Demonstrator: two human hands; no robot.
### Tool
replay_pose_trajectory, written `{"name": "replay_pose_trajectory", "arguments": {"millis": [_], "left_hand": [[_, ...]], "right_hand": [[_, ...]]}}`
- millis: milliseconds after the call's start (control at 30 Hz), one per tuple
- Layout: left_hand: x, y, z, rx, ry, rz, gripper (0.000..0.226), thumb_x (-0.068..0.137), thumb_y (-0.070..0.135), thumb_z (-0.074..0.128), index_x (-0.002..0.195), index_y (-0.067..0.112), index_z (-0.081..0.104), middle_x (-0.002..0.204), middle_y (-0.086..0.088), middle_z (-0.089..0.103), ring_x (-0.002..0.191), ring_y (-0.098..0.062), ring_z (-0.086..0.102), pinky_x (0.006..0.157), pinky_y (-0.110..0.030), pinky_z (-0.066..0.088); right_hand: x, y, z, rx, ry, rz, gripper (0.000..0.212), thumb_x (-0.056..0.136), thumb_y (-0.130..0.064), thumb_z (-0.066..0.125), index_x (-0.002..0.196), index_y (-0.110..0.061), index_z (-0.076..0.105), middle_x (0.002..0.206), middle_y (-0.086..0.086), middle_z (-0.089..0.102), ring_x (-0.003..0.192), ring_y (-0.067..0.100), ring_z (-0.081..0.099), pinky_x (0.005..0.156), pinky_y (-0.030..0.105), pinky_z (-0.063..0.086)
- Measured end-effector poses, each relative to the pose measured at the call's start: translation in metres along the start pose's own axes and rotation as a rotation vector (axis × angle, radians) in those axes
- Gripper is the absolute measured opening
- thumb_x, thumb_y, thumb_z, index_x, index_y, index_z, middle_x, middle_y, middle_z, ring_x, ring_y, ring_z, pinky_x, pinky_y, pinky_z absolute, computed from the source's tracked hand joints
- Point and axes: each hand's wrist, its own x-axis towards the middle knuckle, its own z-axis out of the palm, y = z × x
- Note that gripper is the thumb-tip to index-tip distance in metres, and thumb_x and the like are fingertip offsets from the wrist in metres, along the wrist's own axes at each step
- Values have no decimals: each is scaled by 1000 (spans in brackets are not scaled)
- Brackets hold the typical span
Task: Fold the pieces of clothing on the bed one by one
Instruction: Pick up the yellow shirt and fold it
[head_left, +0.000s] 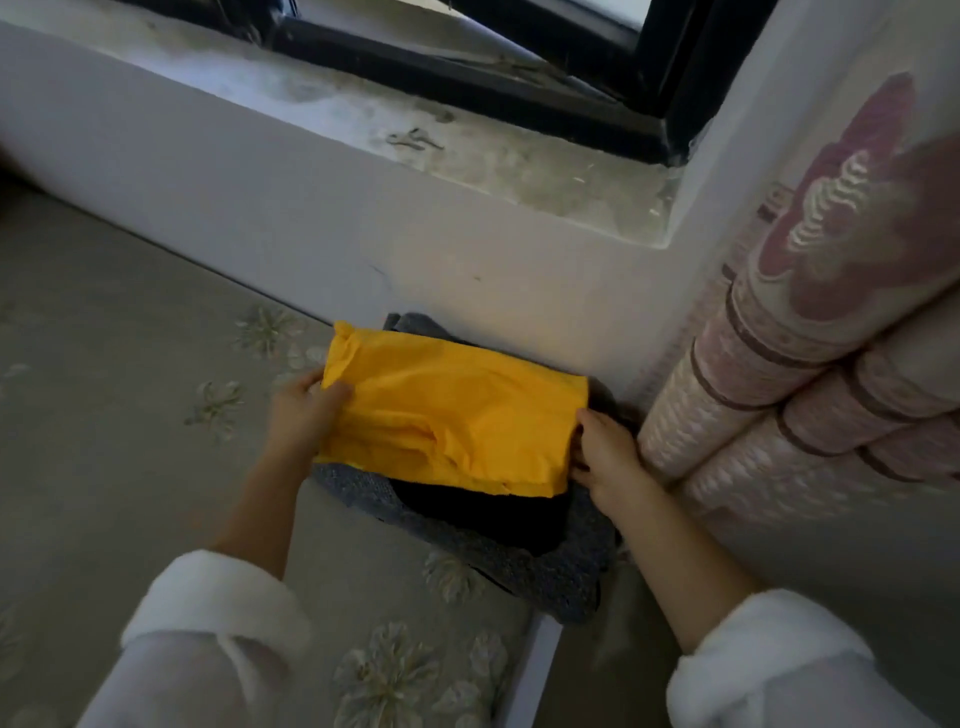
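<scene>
I see the folded yellow cloth (457, 415) lying on top of a pile on the bed (104, 389). Under it is a black cloth (483, 514), and under that is a grey knit (545, 571) whose edges stick out at the front. My left hand (301, 415) has its grip clamped on the yellow cloth's left edge, thumb on top. My right hand (605, 452) grips the right edge, with its fingers tucked under. The wall (467, 249) is just behind the pile. The rolled pink blankets (779, 405) are just beside it on the right. There is open bed to the left.
</scene>
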Motion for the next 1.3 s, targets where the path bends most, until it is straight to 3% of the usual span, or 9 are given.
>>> {"name": "replay_pose_trajectory", "arguments": {"millis": [167,300,467,633,733,833,933,1067,1300], "left_hand": [[8,-50,22,160,-93,-281,83,88,45,63,151,12,21,153,-11,30,132,-36,38,95,-50,41],[16,-56,24,180,-51,-230,65,92,30,59,146,9,29,138,-16,44,118,-38,48,78,-44,41],[29,-41,17,74,66,-36,56,88,16,55,142,14,38,114,-4,45,102,-26,48,81,-42,41],[31,-58,12,10,137,-149,54,89,5,51,141,8,39,115,-11,54,95,-26,49,76,-39,40],[24,-71,21,256,215,-169,59,90,7,44,147,8,28,146,-22,34,124,-39,39,97,-51,38],[5,-65,42,478,256,221,53,94,20,45,145,14,33,153,-18,22,141,-36,16,111,-54,15],[-13,-64,68,678,46,416,65,88,54,39,147,27,30,160,-8,10,147,-26,1,114,-51,-1],[-26,-92,76,829,-190,233,94,72,76,26,152,32,1,159,-7,-17,145,-22,-20,114,-50,-11],[-44,-111,50,816,-211,174,82,93,61,39,151,30,-9,159,-7,-20,145,-23,-20,116,-52,-8]], "right_hand": [[6,42,-1,-240,-107,126,63,83,-52,65,128,-8,57,121,8,63,99,22,60,76,32,48],[3,36,4,-210,-69,31,35,83,-30,70,109,-6,67,91,2,68,83,20,63,65,26,46],[-13,17,2,-21,-61,18,3,87,-15,65,89,-12,64,91,10,65,77,23,63,49,26,51],[-44,57,1,-146,-175,162,20,83,-13,72,96,-7,58,88,14,67,59,20,67,46,25,51],[-46,70,-1,-380,-55,75,35,79,-16,75,99,-10,47,90,9,59,73,22,62,59,32,50],[-40,63,-2,-636,157,-406,41,77,-18,71,109,-15,45,104,2,48,97,22,52,79,36,46],[-36,57,6,-908,39,-721,61,83,-33,67,137,-19,41,137,3,37,127,20,33,99,34,34],[-29,79,10,-1208,-204,-663,76,90,-52,54,152,-33,13,161,-2,4,147,18,1,113,44,18],[-38,106,-16,-1391,-248,-619,97,88,-54,56,151,-29,-13,161,-1,-14,148,18,-10,116,47,10]]}}
